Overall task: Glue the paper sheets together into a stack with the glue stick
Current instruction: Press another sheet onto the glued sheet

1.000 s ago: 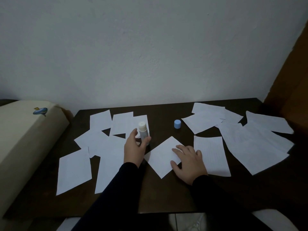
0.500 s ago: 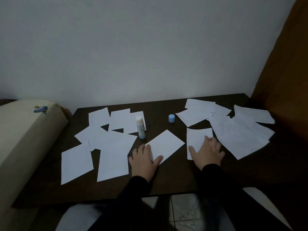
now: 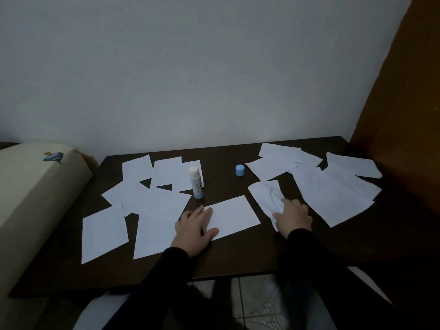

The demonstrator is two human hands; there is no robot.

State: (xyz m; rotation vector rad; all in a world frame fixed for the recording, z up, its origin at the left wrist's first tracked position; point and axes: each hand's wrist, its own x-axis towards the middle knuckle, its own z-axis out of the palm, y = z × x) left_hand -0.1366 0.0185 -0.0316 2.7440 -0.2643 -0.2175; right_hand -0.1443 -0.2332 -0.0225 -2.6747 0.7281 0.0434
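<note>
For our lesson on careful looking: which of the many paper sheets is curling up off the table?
The sheet under the right hand, right of the middle sheet. It buckles upward; the others lie flat.

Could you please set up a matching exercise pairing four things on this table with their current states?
Things:
1. glue stick
2. cap
3. left hand
4. right hand

States:
A. lifting a crumpling sheet
B. upright, uncapped
C. flat on the middle sheet
D. alone on bare table

Pairs: 1-B, 2-D, 3-C, 4-A
</note>
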